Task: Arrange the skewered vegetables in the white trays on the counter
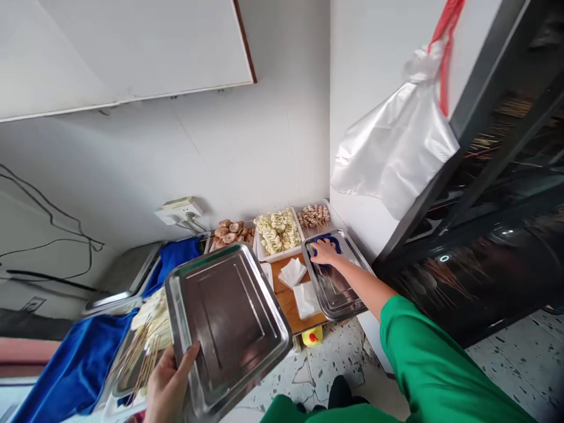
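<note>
My left hand [166, 379] grips the near edge of an empty steel tray [227, 326], holding it tilted above the table's front. My right hand [325, 251], in a green sleeve, reaches forward and presses a blue cloth [328, 242] into a second steel tray [335, 288] that lies on the wooden table [286, 302]. The fingers curl over the cloth.
White trays of skewered food [278, 230] line the wall. Folded tissues [292, 271] lie on the table. Bamboo skewers in a tray [143, 346] rest on blue cloth at left. A black shelf unit [484, 205] with a hanging plastic bag [396, 147] stands right. A socket [178, 210] is on the wall.
</note>
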